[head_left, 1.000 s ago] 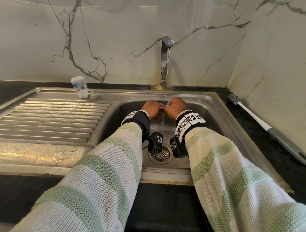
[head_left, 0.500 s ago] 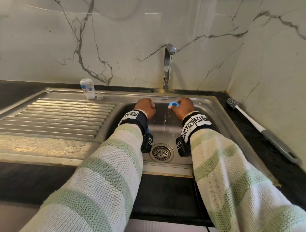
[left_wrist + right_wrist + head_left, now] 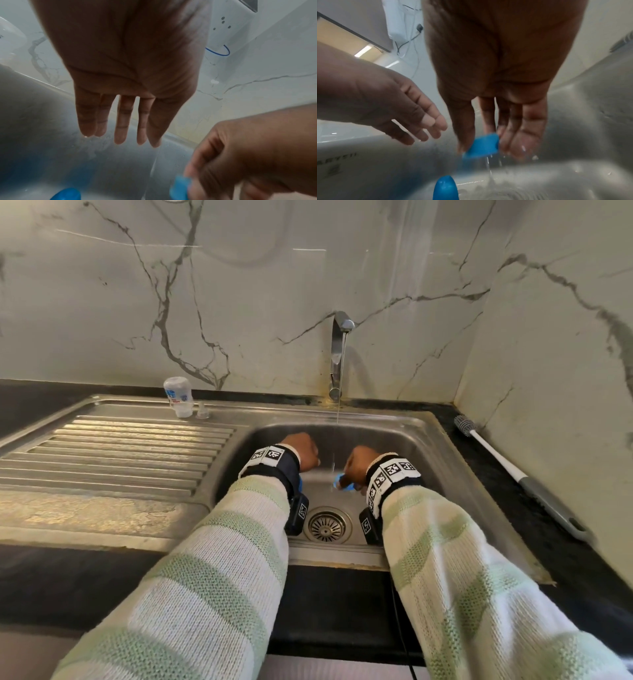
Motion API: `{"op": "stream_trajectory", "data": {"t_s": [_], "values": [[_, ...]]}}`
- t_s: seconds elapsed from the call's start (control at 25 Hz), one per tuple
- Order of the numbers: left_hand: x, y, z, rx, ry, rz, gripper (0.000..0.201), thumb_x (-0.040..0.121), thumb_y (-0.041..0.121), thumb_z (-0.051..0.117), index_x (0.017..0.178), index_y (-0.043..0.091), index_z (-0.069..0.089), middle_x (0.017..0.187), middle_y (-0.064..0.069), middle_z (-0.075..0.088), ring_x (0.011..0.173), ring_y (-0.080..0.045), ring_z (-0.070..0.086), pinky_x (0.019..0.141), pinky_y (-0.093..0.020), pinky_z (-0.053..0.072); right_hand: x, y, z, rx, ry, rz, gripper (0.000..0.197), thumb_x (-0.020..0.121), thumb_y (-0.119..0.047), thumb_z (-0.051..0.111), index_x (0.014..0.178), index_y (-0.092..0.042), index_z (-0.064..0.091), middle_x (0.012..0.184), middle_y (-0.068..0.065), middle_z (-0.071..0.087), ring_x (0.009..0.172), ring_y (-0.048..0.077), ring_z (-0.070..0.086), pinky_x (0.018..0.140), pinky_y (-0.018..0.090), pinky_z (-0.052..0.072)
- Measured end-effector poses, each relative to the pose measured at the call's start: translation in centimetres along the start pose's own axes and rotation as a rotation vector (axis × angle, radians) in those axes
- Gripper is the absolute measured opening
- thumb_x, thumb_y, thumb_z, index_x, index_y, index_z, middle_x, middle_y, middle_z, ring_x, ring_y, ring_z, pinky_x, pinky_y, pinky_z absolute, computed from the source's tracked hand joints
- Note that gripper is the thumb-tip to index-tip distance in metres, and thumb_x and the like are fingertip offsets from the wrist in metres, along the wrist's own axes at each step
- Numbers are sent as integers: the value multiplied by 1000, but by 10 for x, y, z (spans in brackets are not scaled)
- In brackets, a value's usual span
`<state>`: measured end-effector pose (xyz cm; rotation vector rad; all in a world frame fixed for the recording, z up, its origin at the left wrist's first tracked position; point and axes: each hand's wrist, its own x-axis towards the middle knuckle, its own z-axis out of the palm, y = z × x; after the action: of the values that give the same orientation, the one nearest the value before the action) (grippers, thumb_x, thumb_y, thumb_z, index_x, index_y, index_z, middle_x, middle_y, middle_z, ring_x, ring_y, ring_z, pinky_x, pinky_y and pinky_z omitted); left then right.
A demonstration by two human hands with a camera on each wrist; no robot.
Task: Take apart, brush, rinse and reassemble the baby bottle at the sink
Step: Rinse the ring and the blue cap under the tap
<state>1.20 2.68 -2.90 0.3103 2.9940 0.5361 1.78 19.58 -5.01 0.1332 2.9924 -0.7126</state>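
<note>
The right hand [image 3: 496,94] pinches the blue ring [image 3: 482,145] low in the sink [image 3: 428,440] beside the thin water stream [image 3: 337,405], the left hand [image 3: 130,75] is flat and empty; better turn the ring slowly under the water.

Head cam above sink [image 3: 428,422]; wrist cams close, inside basin.

Two hands are over the sink basin [image 3: 421,436]: the left hand [image 3: 301,451] and the right hand [image 3: 358,462]. One blue ring [image 3: 482,145]. One blue cap [image 3: 445,188] on the basin floor. One bottle [image 3: 178,396] and one clear teat [image 3: 202,410] at the drainboard's back edge. One brush [image 3: 513,474] on the counter's right edge. One tap [image 3: 339,354].
</note>
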Motion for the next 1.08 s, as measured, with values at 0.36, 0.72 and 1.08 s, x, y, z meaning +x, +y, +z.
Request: {"op": "stream_trajectory", "data": {"t_s": [0.36, 0.72, 1.08], "values": [[12, -6, 12, -12, -11, -12, 30, 88, 26, 67, 115, 12, 71, 118, -7, 70, 108, -25, 64, 99, -36, 49, 4, 5, -3, 149, 256, 12, 35, 77, -31, 78, 95, -3, 67, 87, 10, 62, 80, 26, 60, 71, 31, 48], [14, -4, 13, -43, -30, 40, 36, 92, 27, 62, 125, 15, 66, 129, -6, 64, 119, -26, 60, 104, -36, 45, 5, 2, -2, 95, 147, -24, 34, 72, -33, 80, 85, -4, 69, 72, 7, 63, 70, 25, 65, 61, 27, 52], [16, -8, 13, 77, 12, -37, 34, 94, 25, 59, 123, 9, 65, 122, -13, 67, 111, -31, 63, 92, -35, 49, 1, -4, -4, 127, 220, -65, 28, 77, -34, 78, 76, -8, 67, 63, 2, 57, 62, 19, 57, 55, 24, 40]]}}
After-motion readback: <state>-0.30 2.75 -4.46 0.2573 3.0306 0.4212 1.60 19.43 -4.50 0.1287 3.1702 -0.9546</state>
